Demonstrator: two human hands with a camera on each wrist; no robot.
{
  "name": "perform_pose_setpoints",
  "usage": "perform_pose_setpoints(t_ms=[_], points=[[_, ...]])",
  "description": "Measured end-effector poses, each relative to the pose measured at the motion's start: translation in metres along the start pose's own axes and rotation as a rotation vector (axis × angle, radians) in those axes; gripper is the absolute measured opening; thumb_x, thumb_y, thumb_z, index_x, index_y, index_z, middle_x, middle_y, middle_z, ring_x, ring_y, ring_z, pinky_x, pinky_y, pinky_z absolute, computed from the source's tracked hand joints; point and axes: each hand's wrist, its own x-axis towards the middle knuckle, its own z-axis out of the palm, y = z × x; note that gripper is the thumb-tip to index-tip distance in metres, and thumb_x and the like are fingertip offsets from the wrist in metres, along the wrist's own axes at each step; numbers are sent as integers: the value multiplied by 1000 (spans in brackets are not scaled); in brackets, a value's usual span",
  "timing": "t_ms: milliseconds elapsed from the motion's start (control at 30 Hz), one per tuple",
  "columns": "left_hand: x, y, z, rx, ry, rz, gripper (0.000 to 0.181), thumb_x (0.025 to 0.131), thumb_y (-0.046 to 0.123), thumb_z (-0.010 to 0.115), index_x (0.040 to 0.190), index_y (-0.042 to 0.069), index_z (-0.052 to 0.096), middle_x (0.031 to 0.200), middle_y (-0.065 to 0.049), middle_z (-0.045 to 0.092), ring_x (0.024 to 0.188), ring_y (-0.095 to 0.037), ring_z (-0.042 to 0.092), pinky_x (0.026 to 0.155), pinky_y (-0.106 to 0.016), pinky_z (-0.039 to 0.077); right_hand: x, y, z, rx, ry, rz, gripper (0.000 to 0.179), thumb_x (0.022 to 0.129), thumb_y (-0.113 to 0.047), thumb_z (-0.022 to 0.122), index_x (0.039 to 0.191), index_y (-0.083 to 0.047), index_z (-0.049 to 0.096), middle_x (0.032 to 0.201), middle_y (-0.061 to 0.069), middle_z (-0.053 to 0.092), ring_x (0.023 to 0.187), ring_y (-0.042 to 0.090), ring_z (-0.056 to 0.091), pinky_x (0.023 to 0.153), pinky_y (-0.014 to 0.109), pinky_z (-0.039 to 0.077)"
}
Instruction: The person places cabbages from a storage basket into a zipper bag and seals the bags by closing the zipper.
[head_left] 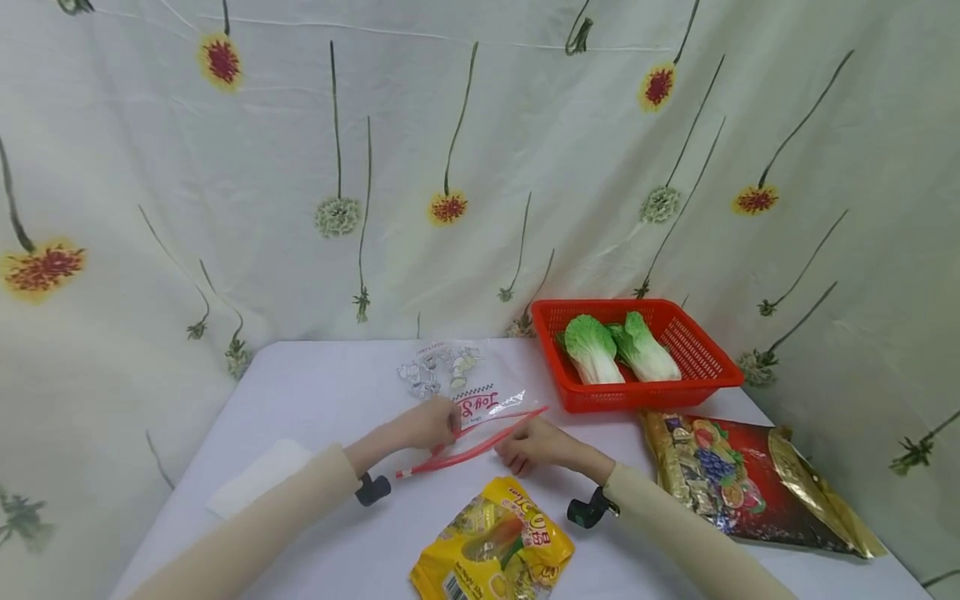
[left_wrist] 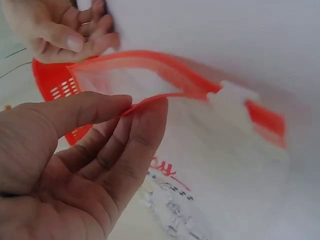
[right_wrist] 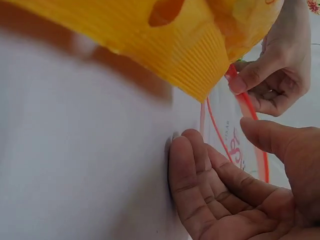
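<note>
**Clear bag (head_left: 483, 400), mouth parted: pinched at left, loose at right**

Clock centred on bag, head view, 12 toward cloth (head_left: 442, 108).

Bag: on table (head_left: 345, 542), mouth toward 6, red lettering and cartoon print behind it. Red strip (head_left: 472, 452) along mouth, lips apart between the hands. White slider (left_wrist: 232, 100) near one end of strip, seen in left wrist view.

Left hand (head_left: 423, 423): at 9. Thumb and fingertip together, clamped on one lip of strip.

Right hand (head_left: 536, 447): at 4, just beside strip. Thumb and fingers apart, fingers loosely bent. Contact with strip: cannot tell.

Yellow pack (head_left: 517, 533): at 6, printed side up, between the two forearms.

Red-gold pack (head_left: 750, 475): between 3 and 4, flat on table, past right hand, just beside basket (head_left: 645, 395).

Basket: red, at 2, near cloth. Holding two cabbages (head_left: 592, 350) side by side, leaf ends toward 11.

White sheet (head_left: 262, 475): between 8 and 9, partly covered by left sleeve (head_left: 277, 517).

Cloth: flower-printed, hung across 12 behind table.
</note>
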Motion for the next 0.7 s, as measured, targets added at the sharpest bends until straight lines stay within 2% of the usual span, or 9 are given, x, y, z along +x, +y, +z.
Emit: perform_pose_setpoints(t_ms=[200,333,433,533,700], points=[[-1,10,-12,-99,50,-3,9,82,3,71,84,9,63,77,-3,61,57,-16,60,52,-22,51,9,-4,-2,71,57,21,26,95,-26,61,95,-2,72,78,6,69,65,16,67,66,30,59],[-1,16,-17,-131,86,-3,10,83,5,72,82,9,62,75,-4,61,57,-16,61,52,-22,52,17,-7,-1,86,116,17,31,95,-31,61,93,-2,71,77,7,69,66,16,67,67,29,59],[-3,22,-21,-165,105,-5,11,84,7,71,82,8,60,73,-5,60,57,-16,61,53,-22,53,21,-11,1,133,173,5,30,95,-29,61,94,0,67,78,9,69,69,17,68,70,30,59],[-6,30,-29,-191,134,-17,13,85,9,71,82,7,59,70,-6,60,55,-17,62,53,-22,53,23,-18,2,211,211,-5,25,96,-22,59,101,3,63,82,10,69,73,17,68,74,31,59],[-11,42,-50,-192,223,-77,15,85,11,71,89,6,58,68,-7,61,53,-17,62,53,-23,51,25,-27,0,304,203,-9,30,98,-17,57,115,8,59,87,11,69,74,14,67,76,30,59]])
